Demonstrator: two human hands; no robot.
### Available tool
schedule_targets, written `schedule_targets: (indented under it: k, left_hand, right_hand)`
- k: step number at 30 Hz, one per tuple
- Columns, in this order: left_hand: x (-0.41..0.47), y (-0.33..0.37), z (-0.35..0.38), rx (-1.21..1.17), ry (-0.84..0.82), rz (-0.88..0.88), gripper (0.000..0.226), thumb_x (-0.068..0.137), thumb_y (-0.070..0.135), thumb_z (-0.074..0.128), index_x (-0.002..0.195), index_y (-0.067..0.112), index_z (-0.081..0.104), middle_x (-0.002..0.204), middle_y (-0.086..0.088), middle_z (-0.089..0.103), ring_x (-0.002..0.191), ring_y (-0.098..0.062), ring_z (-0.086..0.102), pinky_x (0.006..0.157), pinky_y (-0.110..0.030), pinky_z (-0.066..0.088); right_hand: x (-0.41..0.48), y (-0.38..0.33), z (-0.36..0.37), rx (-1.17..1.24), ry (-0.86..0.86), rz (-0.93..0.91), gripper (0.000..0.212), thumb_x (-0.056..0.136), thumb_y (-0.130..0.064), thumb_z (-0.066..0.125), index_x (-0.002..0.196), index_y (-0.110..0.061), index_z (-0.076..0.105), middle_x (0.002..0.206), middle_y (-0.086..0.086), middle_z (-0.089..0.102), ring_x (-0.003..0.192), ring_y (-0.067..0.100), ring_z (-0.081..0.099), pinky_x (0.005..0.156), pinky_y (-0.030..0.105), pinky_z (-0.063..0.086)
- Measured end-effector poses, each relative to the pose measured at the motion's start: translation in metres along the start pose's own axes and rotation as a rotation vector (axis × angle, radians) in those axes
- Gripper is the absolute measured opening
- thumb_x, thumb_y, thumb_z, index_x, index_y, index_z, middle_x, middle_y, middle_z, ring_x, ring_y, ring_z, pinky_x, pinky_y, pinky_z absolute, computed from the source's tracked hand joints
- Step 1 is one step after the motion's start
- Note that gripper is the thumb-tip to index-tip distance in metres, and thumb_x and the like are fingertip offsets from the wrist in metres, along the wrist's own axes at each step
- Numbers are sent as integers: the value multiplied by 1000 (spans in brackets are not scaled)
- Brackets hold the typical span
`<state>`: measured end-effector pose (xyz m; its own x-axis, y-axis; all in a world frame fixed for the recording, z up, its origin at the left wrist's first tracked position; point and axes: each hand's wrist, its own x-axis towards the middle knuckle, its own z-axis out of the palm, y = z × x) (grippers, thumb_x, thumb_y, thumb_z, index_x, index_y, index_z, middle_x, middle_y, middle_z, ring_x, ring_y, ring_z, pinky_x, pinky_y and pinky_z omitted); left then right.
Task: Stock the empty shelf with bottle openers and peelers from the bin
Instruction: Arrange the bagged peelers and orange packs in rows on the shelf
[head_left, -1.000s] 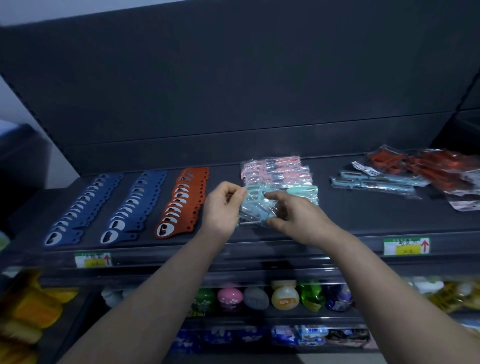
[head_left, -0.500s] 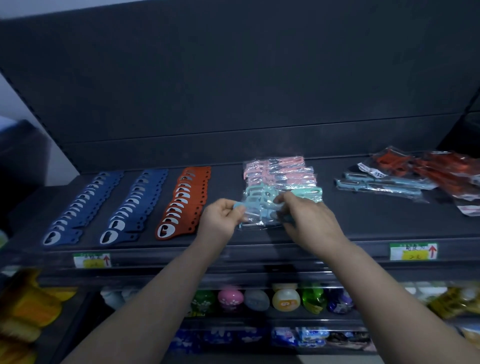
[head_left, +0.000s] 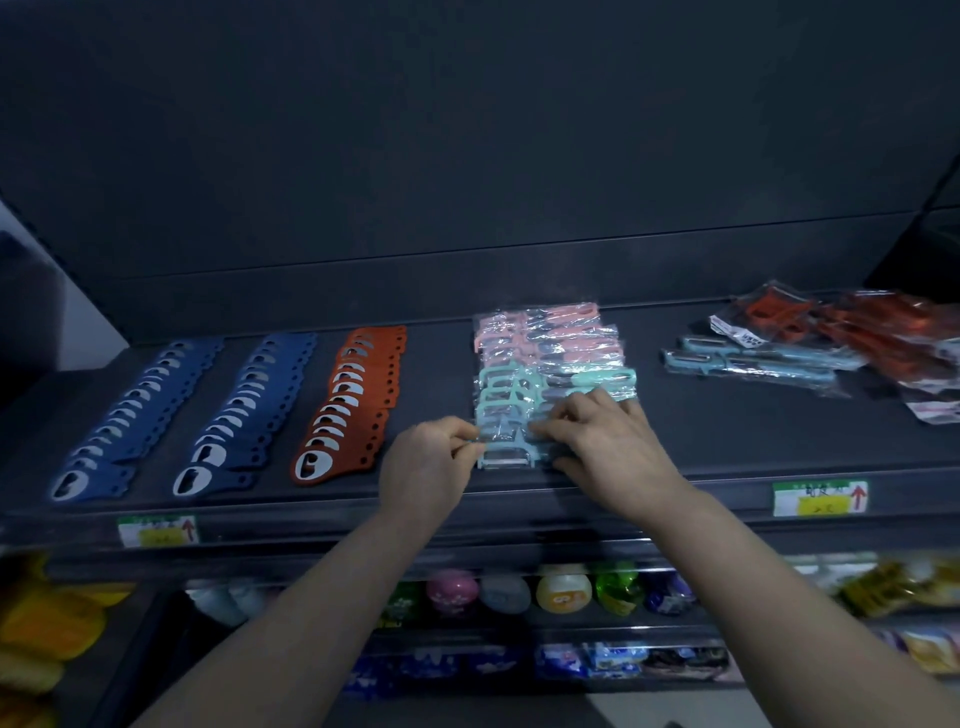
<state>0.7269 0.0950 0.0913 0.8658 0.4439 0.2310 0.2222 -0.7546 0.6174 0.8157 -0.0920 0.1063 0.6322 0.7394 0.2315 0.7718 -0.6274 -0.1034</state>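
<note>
Round peeler: left hand, right hand

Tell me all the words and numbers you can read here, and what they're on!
No word or number is clear enough to quote.
Left shelf tag: a red up arrow; its print is too blurred.
Right shelf tag: a red up arrow; its dark characters are too blurred.
White label on a red peeler packet: black print, too small.
Yellow round pack on the lower shelf: its mark is blurred.
</note>
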Motion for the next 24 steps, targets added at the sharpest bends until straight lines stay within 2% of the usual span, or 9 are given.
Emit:
schedule_targets:
  k: [2,4,7,10,12,14,18,20,24]
  left_hand:
    - [-1,-2,-1,27,30,46,21,81,26,74,100,20,71,73,14,62,77,-13,61,77,-35,52]
    - [0,0,-2,2,40,59,33,82,28,73,112,17,66,89,9,57,80,-12,57,81,-35,52]
    - [0,4,-4,1,-79,16,54,82,37,71,128,12,58,113,-5,61,96,-19,62,89,-36,50]
    - [-5,7,3,50,-164,-2,53,89,33,61,135,8,50,108,-12,68,98,-30,63,85,-41,51]
    - [-6,7,10,65,-193,34,51,89,24,53,138,12,46,94,-11,70,91,-33,62,77,-39,50]
    - [-4,9,13,75,-223,45,54,87,18,51,141,14,43,90,-13,67,97,-32,57,78,-36,47]
    - [-1,13,12,91,-253,44,72,83,45,63,145,21,33,122,-1,61,114,-24,45,91,-34,45]
    - [0,11,12,161,-285,107,85,83,50,64,151,20,22,148,3,41,125,-25,38,101,-36,39]
    - [8,8,16,228,-344,106,71,92,48,54,151,24,24,158,-2,23,136,-29,28,111,-42,30]
  right_hand:
    - [-4,1,-1,-2,54,38,62,73,-35,77,130,-34,54,114,-2,55,106,25,50,82,38,36]
    - [-7,5,-2,32,108,91,65,65,-39,82,125,-34,58,109,-3,56,101,24,51,80,37,37]
    - [-9,9,-2,56,108,167,50,75,-45,74,122,-41,58,122,-8,53,116,20,45,87,37,32]
    - [-14,9,6,118,-15,301,60,86,-49,61,140,-46,36,154,-7,28,143,24,17,110,49,20]
    - [-13,8,9,208,-116,376,68,89,-50,57,147,-46,20,161,-5,6,148,27,-1,116,55,11]
    - [-8,9,9,267,-146,385,72,89,-49,58,149,-41,18,161,-2,-2,147,30,-7,117,56,11]
    - [-4,12,9,264,-167,387,68,87,-52,59,146,-41,28,161,-1,-2,147,31,-9,117,57,10]
    - [-5,13,11,255,-197,420,64,87,-57,56,144,-45,29,161,-4,1,147,32,-10,114,60,9]
    - [-1,16,9,256,-251,437,63,88,-58,54,144,-46,29,160,-4,10,147,33,-7,116,55,12]
